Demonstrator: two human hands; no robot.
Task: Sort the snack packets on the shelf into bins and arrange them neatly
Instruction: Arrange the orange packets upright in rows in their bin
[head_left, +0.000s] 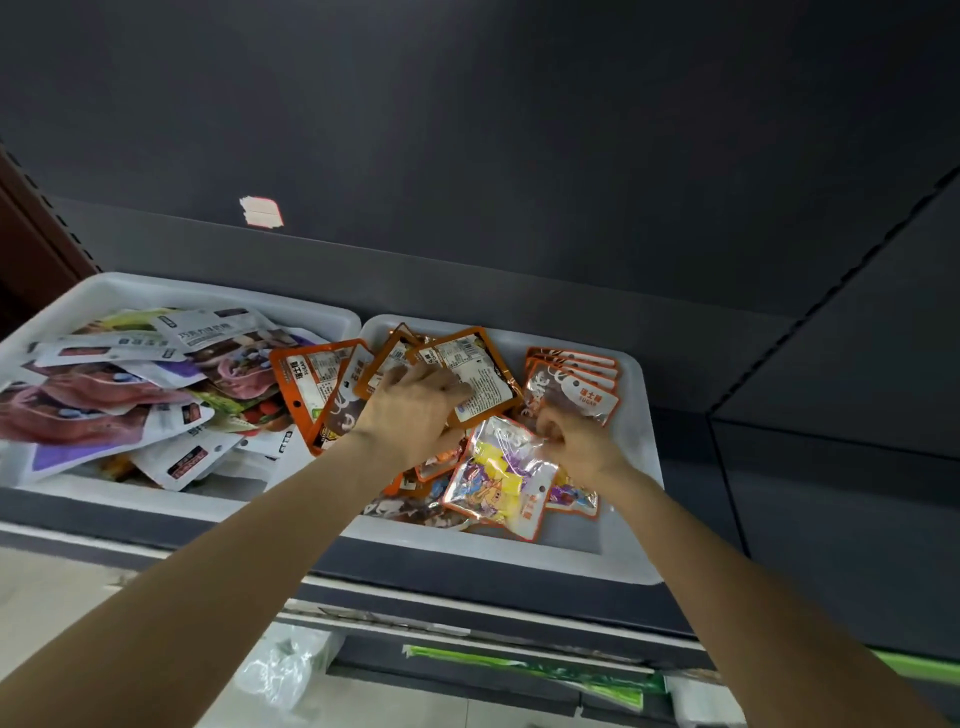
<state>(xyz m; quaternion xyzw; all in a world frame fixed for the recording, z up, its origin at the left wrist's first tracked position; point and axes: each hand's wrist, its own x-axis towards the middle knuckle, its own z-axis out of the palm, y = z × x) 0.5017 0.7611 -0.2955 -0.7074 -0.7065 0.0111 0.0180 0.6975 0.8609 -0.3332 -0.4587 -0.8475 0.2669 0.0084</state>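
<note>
Two white bins sit side by side on a dark shelf. The right bin (641, 467) holds orange-edged sugar packets. My left hand (410, 410) grips a fan of several orange packets (470, 379) over the bin's middle. My right hand (576, 441) pinches the top edge of a clear packet with yellow and purple sweets (501, 478) near the front. A neat stack of orange packets (571, 387) leans at the bin's back right. The left bin (83, 296) is heaped with white, purple and pink packets (130, 384).
The dark underside of the shelf above (467, 130) hangs close over the bins, with a torn label (261, 211) on it. A dark side panel (857, 389) closes off the right. Below the shelf edge are plastic bags (285, 670) and a green strip (519, 667).
</note>
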